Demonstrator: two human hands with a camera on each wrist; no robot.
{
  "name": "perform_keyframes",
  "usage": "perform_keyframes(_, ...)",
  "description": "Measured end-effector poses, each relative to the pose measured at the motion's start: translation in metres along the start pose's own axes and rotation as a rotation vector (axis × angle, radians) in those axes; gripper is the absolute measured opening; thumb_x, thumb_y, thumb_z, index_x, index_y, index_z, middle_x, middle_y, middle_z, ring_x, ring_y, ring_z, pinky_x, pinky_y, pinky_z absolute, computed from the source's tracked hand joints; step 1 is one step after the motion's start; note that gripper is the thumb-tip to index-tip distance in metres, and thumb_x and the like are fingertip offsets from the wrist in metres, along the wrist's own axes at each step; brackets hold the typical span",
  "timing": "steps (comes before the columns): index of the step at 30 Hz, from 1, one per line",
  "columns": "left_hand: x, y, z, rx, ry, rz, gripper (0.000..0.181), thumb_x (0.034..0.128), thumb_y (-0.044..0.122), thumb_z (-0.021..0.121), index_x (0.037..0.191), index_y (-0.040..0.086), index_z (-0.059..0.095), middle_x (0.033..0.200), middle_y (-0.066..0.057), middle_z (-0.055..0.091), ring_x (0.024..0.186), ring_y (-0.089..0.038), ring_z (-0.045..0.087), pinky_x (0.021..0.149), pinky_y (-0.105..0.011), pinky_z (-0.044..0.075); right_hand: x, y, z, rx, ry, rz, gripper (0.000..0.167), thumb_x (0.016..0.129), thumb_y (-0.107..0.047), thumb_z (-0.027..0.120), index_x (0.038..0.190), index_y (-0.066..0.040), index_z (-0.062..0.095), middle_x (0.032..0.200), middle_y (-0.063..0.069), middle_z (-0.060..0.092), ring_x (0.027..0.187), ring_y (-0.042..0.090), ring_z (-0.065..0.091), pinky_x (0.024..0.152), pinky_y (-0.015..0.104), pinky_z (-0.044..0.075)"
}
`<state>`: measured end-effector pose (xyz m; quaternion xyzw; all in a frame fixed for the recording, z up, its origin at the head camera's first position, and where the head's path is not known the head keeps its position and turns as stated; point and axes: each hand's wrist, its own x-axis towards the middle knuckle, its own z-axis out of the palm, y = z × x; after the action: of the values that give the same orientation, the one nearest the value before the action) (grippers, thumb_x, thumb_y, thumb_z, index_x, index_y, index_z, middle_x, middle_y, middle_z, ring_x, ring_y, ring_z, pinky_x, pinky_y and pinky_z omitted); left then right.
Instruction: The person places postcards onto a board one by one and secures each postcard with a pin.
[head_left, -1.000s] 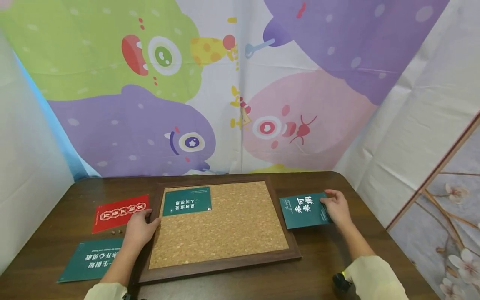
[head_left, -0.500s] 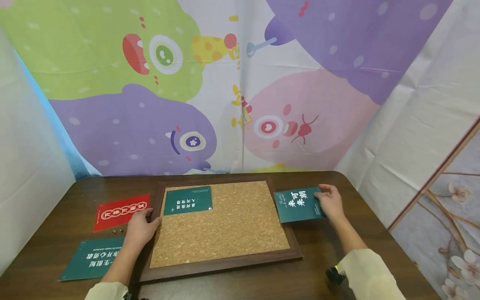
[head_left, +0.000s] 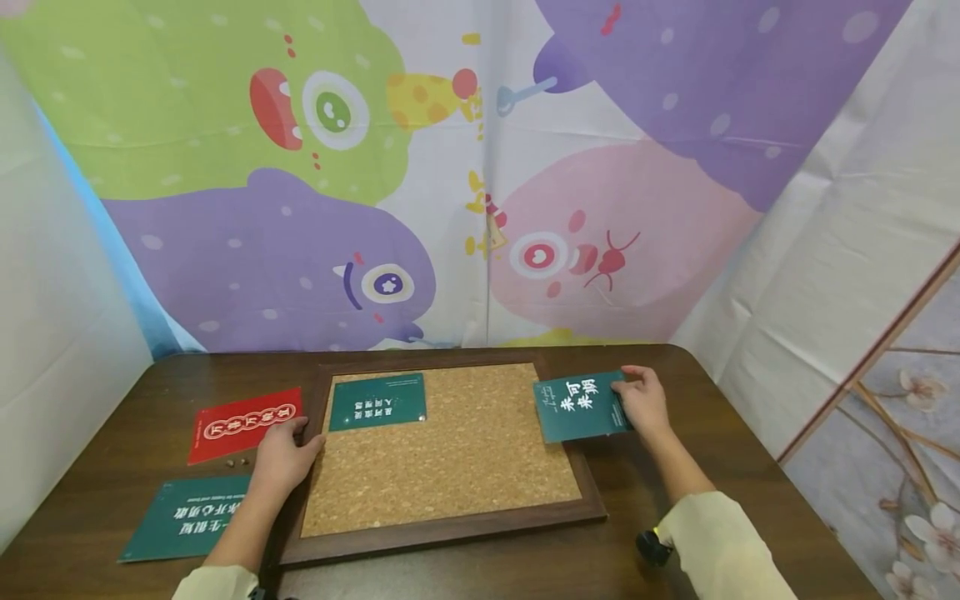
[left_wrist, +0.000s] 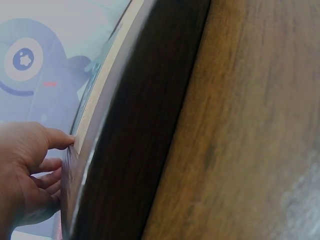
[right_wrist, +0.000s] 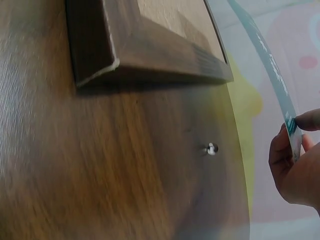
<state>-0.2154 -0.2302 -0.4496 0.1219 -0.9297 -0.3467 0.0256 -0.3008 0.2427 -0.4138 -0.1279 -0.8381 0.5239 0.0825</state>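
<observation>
A framed cork board lies on the table, with a green card at its upper left corner. My left hand holds the left side of the board's wooden frame, thumb on the rim and fingers curled by the outer side. My right hand pinches the right edge of another green postcard with white characters. In the head view that postcard overlaps the board's right frame. The right wrist view shows the postcard nearly edge-on, raised off the table, between thumb and fingers.
To the left lie a red card and a green card, partly behind my left forearm. Two small pins sit between them. A clear push pin stands on the table right of the board. A cartoon-printed curtain hangs behind.
My right hand has moved left with the postcard, from beside the board to over its right frame. My left hand stays at the frame's left side.
</observation>
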Motion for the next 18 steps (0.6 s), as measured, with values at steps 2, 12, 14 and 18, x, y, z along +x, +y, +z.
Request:
perform_keyframes(2, 0.000, 0.000, 0.000, 0.001, 0.000, 0.000, 0.053, 0.0895, 0.016, 0.057, 0.130, -0.015, 0.042, 0.129, -0.036, 0.044, 0.120, -0.048, 0.044, 0.100, -0.057, 0.038, 0.000, -0.001, 0.003, 0.011, 0.003, 0.000, 0.039, 0.090, -0.012, 0.054, 0.126, 0.000, 0.044, 0.100, 0.017, 0.058, 0.064, 0.008, 0.051, 0.055, 0.023, 0.045)
perform_keyframes(12, 0.000, -0.001, 0.001, -0.008, 0.006, -0.004, 0.053, 0.0893, 0.016, 0.056, 0.130, -0.015, 0.042, 0.129, -0.036, 0.045, 0.119, -0.048, 0.044, 0.099, -0.057, 0.038, 0.003, -0.008, 0.018, 0.059, 0.020, 0.001, 0.038, 0.089, -0.011, 0.054, 0.125, -0.002, 0.046, 0.093, 0.012, 0.056, 0.062, 0.006, 0.050, 0.054, 0.022, 0.045)
perform_keyframes(14, 0.000, 0.000, 0.001, -0.008, 0.006, -0.004, 0.053, 0.0893, 0.016, 0.056, 0.130, -0.015, 0.042, 0.129, -0.036, 0.044, 0.119, -0.048, 0.044, 0.099, -0.057, 0.038, 0.003, -0.009, 0.020, 0.060, 0.023, 0.002, 0.039, 0.089, -0.011, 0.054, 0.125, -0.001, 0.045, 0.094, 0.013, 0.056, 0.062, 0.006, 0.050, 0.054, 0.022, 0.045)
perform_keyframes(18, 0.000, 0.000, 0.001, -0.010, 0.005, -0.003, 0.053, 0.0893, 0.016, 0.056, 0.130, -0.015, 0.042, 0.128, -0.036, 0.044, 0.119, -0.048, 0.045, 0.099, -0.057, 0.039, 0.003, -0.010, 0.024, 0.062, 0.021, 0.006, 0.040, 0.088, -0.011, 0.054, 0.126, -0.002, 0.045, 0.096, 0.015, 0.057, 0.061, 0.006, 0.050, 0.055, 0.023, 0.045)
